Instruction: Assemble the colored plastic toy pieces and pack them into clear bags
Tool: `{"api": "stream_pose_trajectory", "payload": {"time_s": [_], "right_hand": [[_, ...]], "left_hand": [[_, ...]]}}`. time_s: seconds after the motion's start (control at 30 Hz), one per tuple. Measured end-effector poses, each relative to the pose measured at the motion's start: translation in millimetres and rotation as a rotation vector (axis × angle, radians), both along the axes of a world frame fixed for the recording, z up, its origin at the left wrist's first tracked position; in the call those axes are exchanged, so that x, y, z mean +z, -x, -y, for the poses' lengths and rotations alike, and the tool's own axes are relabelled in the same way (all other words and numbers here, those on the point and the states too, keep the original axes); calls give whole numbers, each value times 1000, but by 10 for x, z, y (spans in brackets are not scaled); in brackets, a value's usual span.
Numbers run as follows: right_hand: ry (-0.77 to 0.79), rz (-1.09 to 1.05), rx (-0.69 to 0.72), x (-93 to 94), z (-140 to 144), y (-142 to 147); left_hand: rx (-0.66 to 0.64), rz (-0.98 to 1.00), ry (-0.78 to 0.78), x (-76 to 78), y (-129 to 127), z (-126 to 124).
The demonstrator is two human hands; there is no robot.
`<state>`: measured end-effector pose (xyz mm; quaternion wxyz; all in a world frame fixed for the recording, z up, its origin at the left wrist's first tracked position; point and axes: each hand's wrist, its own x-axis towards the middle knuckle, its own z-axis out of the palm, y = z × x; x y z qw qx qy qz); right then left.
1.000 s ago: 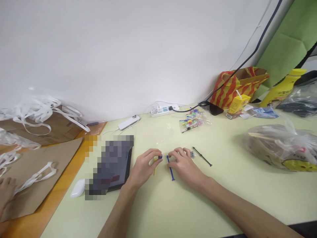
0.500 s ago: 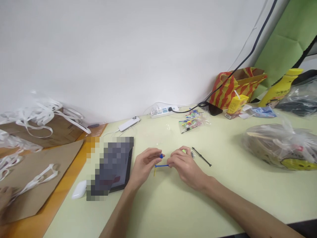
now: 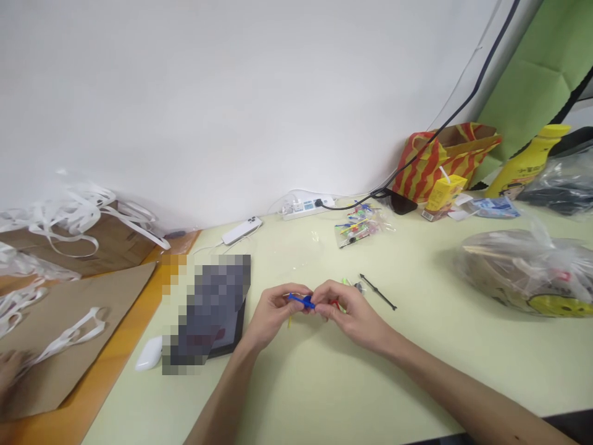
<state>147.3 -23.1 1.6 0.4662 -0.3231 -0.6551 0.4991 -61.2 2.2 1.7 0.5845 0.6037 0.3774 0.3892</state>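
Observation:
My left hand (image 3: 273,312) is closed, its thumb and fingertips pinching a small round blue plastic piece (image 3: 307,301). A thin blue plastic rod (image 3: 295,298) crosses in front of it, and its right end is in the pinched fingers of my right hand (image 3: 348,307). The two blue parts touch; whether they are locked together I cannot tell. A red piece (image 3: 336,304) shows partly among my right fingers. Just below the left fingertips is a thin yellow stick (image 3: 290,322). Behind the right hand lie small green (image 3: 345,282) and grey pieces, with a black rod (image 3: 378,292) beside them.
A tablet (image 3: 227,330) and a white case (image 3: 149,353) lie left. At the back are a phone (image 3: 241,230), a power strip (image 3: 308,207) and a clear bag of coloured parts (image 3: 359,225). A juice box (image 3: 443,198) and a wrapped package (image 3: 523,272) stand right. Another person's hand (image 3: 10,371) rests far left.
My hands have come together. The blue rod has moved up and left, now against the round blue piece. A red piece now shows at my right fingers.

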Motion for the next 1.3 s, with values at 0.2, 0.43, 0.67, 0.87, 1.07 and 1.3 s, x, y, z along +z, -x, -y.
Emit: {"api": "stream_pose_trajectory", "payload": {"time_s": [0.2,0.43,0.67,0.87,1.07,1.3], "right_hand": [[-197,81,-180,-13,16,-12],[-533,134,-290,-89,-21,-49],[-636,57,-345,-75,-2,-11],[-640,32,-335,-97,-1,-5],[-666,38,-344,-111,-8,-6],[-686,49,-349,-120,-18,-12]], "left_hand": [[-4,99,45,-38,28,-27],[-68,98,99,-81,33,-24],[-85,108,188,-73,-32,19],[-74,115,201,-50,-79,38],[-70,113,165,-50,-75,31],[-59,134,166,-90,-67,37]]}}
